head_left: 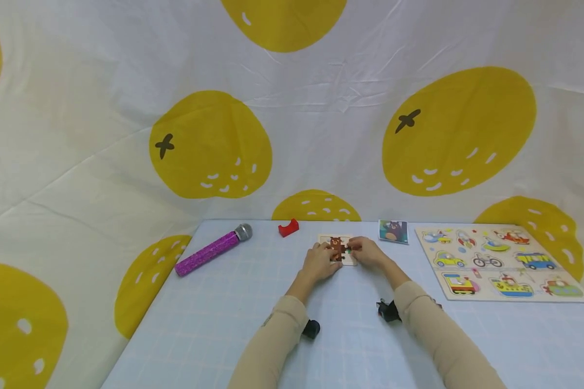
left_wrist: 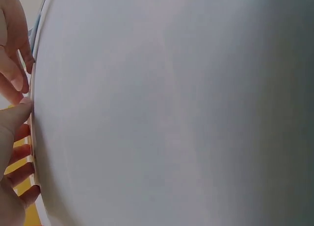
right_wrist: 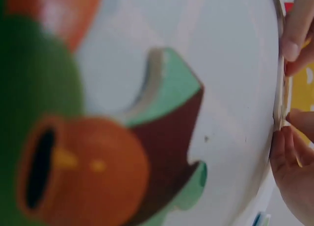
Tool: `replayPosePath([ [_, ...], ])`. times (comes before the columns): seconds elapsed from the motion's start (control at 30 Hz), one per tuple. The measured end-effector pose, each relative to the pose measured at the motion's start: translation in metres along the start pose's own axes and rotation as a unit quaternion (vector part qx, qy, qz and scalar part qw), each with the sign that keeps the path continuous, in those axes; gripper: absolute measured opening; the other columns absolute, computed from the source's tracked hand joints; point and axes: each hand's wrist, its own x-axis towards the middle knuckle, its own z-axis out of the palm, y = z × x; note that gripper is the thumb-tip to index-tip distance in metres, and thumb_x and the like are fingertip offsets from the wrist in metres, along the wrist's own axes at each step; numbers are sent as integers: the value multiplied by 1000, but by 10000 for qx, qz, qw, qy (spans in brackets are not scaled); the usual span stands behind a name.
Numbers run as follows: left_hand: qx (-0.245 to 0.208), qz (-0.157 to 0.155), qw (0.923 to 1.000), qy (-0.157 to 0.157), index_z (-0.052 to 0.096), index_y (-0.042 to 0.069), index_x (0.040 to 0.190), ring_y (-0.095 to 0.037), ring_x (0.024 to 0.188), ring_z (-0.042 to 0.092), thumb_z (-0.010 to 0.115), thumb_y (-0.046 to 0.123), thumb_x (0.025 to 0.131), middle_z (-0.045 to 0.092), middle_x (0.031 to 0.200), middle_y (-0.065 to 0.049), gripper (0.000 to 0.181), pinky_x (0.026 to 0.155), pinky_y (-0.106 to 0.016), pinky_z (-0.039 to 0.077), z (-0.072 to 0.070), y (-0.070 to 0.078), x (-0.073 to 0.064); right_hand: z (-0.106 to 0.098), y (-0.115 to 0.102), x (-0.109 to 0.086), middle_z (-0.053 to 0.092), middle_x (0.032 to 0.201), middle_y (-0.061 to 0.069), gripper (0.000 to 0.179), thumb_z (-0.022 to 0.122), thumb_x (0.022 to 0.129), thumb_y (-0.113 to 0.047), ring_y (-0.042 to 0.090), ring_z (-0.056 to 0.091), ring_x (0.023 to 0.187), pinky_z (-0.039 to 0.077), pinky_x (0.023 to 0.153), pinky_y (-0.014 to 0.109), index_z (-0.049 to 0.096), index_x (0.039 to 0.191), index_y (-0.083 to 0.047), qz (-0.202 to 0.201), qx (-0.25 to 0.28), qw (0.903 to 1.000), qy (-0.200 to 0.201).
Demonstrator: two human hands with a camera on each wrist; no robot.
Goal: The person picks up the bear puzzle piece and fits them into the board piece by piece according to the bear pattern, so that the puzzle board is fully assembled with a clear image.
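A small wooden bear jigsaw puzzle point(head_left: 337, 249) lies in a pale frame on the table between the hands. My left hand point(head_left: 318, 261) grips its left side, with the fingers over the pieces and the thumb along the near edge. At the right side of the frame, my right hand point(head_left: 367, 252) pinches a small dark puzzle piece point(head_left: 349, 249). In the left wrist view both hands show only at the left edge, fingertips low against the board. The right wrist view has the right hand point(right_wrist: 294, 160) at its right edge, the piece mostly hidden.
A green and brown puzzle piece point(right_wrist: 169, 103) and a blurred orange thing point(right_wrist: 93, 167) lie near the right wrist. Farther out are a purple microphone point(head_left: 214, 251), a red block point(head_left: 289, 228), a bear picture card point(head_left: 393, 231) and a vehicle peg puzzle point(head_left: 496, 265).
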Motion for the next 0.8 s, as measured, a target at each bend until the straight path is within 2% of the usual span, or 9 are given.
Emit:
replayPosePath([
  [0.2,44,-54,10000,-39,70,17,109,-20,122,46,63,48,86,53,133,-3,40,92,-42,45,-2,3,6,7,-5,4,52,122,33,24,55,83,9,48,48,116,39,101,52,63,105,17,-308,-548,9980,-64],
  [0.4,-157,-58,9998,-91,69,13,106,-16,116,52,64,46,86,60,123,-2,38,93,-40,45,-1,6,6,2,-9,-3,53,120,34,29,58,82,4,48,48,115,40,99,53,62,107,17,-456,-784,9958,-121],
  [0.6,-312,-3,9995,-91,63,12,111,-17,113,54,63,44,87,60,121,-3,40,100,-39,42,0,5,2,-19,-8,-32,57,118,31,35,58,87,-2,41,60,101,51,86,47,56,118,14,-436,-279,9984,-219],
  [0.7,-428,1,9991,-57,59,13,122,-18,117,52,63,43,88,58,125,-4,46,102,-39,40,1,3,1,-34,-3,-53,60,114,30,38,60,88,-5,35,63,92,54,79,42,55,121,13,-418,-197,9987,-235],
  [0.8,-330,78,9994,-49,56,15,130,-19,120,50,62,44,88,56,129,-4,51,102,-39,40,2,1,1,-48,3,-76,60,112,29,40,62,89,-6,32,63,90,54,77,41,53,123,12,-260,-131,9993,-226],
])
